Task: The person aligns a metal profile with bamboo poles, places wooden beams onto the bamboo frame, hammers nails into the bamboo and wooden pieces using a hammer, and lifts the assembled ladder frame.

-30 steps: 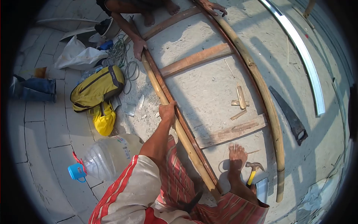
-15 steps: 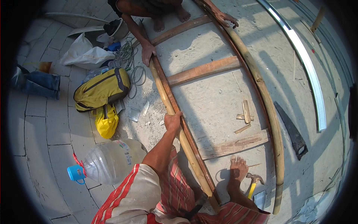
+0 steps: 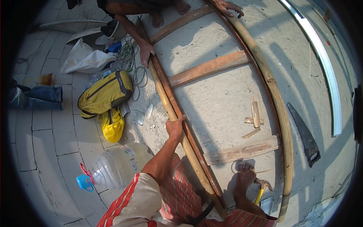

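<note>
My left hand [image 3: 175, 129] is wrapped around a round wooden pole [image 3: 162, 90] on the left side of a ladder-like wooden frame. Against that pole lies a reddish-brown wood strip [image 3: 170, 96], and my thumb reaches over to it. My right hand is out of view. Crosspieces, among them a middle plank [image 3: 210, 68] and a rough lower board [image 3: 245, 149], span to the curved right pole [image 3: 270, 81]. Near my foot [image 3: 245, 176] lies a claw hammer [image 3: 261, 187] with a yellow handle. A dark handle-like object [image 3: 202, 215] shows beside my striped garment.
A co-worker crouches at the far end, one hand [image 3: 146, 53] on the left pole, the other [image 3: 228, 7] by the right pole. A handsaw [image 3: 304, 136] and a metal channel [image 3: 325, 72] lie right. Leftward are a yellow-green bag [image 3: 107, 92] and a large water bottle [image 3: 121, 164].
The view has shifted slightly, so most things sit a little differently in the picture. My left hand keeps its grip on the pole, and the co-worker's hands stay near the poles.
</note>
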Available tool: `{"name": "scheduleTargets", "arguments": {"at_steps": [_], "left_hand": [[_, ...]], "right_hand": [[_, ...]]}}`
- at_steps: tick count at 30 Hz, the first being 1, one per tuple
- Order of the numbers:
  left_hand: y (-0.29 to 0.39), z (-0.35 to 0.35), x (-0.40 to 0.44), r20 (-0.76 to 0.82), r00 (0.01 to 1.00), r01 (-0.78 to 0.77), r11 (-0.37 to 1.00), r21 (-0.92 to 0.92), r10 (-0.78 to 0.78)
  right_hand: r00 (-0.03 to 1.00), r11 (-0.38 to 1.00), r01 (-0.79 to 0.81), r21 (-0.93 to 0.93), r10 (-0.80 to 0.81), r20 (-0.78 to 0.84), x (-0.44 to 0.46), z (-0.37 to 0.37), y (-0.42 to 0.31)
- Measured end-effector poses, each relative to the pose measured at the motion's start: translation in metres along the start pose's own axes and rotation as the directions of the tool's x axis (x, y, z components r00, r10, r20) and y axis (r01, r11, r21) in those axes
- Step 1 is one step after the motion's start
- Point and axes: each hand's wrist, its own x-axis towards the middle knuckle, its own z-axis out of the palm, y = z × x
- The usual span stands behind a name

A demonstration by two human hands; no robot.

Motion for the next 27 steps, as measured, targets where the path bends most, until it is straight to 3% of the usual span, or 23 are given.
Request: {"name": "scheduleTargets", "arguments": {"at_steps": [2,3,5,9,11,13,14,15,16,18,19,21,23,24,27], "left_hand": [[0.006,0.000,-0.002,-0.006,1.000,0.002,1.000,0.028,-0.001],[0.009,0.000,-0.005,0.001,1.000,-0.005,0.999,0.049,0.005],[0.017,0.002,-0.008,0.000,1.000,0.000,0.999,0.049,0.000],[0.014,0.003,-0.007,0.014,1.000,-0.012,1.000,0.010,0.011],[0.010,-0.002,-0.004,0.011,1.000,-0.016,1.000,0.027,0.016],[0.007,-0.012,0.000,0.219,0.976,0.012,1.000,-0.014,-0.008],[-0.001,-0.019,0.003,0.175,0.984,-0.015,0.994,0.107,-0.004],[0.023,-0.024,-0.017,0.206,0.975,0.063,0.994,0.084,-0.079],[0.050,-0.031,-0.041,0.233,0.961,0.139,0.988,0.063,-0.150],[0.057,-0.056,-0.070,0.202,0.975,0.056,0.982,0.183,-0.093],[0.061,-0.075,-0.086,0.270,0.952,0.073,0.962,0.264,-0.146],[0.065,-0.111,-0.117,0.301,0.942,0.053,0.952,0.301,-0.148],[0.073,-0.155,-0.135,0.273,0.936,0.130,0.940,0.315,-0.221],[0.075,-0.179,-0.144,0.252,0.932,0.181,0.937,0.298,-0.261],[0.131,-0.233,-0.195,0.282,0.893,0.251,0.908,0.336,-0.351]], "right_hand": [[0.987,0.971,-0.039,-0.234,0.074,0.142,0.033,-0.079,-0.034],[0.984,0.972,-0.027,-0.235,0.068,0.164,0.036,-0.075,-0.032],[0.994,0.972,-0.072,-0.224,0.087,0.059,0.033,-0.060,-0.028],[0.990,0.975,-0.035,-0.221,0.064,0.126,0.041,-0.087,-0.038],[0.998,0.974,-0.011,-0.228,0.025,0.058,0.040,-0.085,-0.037],[0.999,0.972,0.026,-0.235,-0.017,0.041,0.039,-0.091,-0.038],[0.998,0.968,0.063,-0.242,-0.064,0.003,0.037,-0.097,-0.038],[0.993,0.961,0.103,-0.257,-0.113,-0.024,0.039,-0.106,-0.038],[0.991,0.959,0.127,-0.251,-0.134,-0.009,0.035,-0.116,-0.040],[0.987,0.967,0.157,-0.202,-0.149,0.055,0.031,-0.137,-0.046],[0.985,0.977,0.151,-0.150,-0.136,0.107,0.027,-0.151,-0.047],[0.960,0.998,0.033,0.046,-0.044,0.275,0.003,-0.192,-0.042],[0.838,0.940,-0.266,0.214,0.116,0.533,-0.054,-0.257,-0.020],[0.721,0.875,-0.435,0.212,0.198,0.664,-0.086,-0.291,-0.006],[0.232,0.621,-0.783,-0.040,0.351,0.907,-0.177,-0.397,0.033]]}}
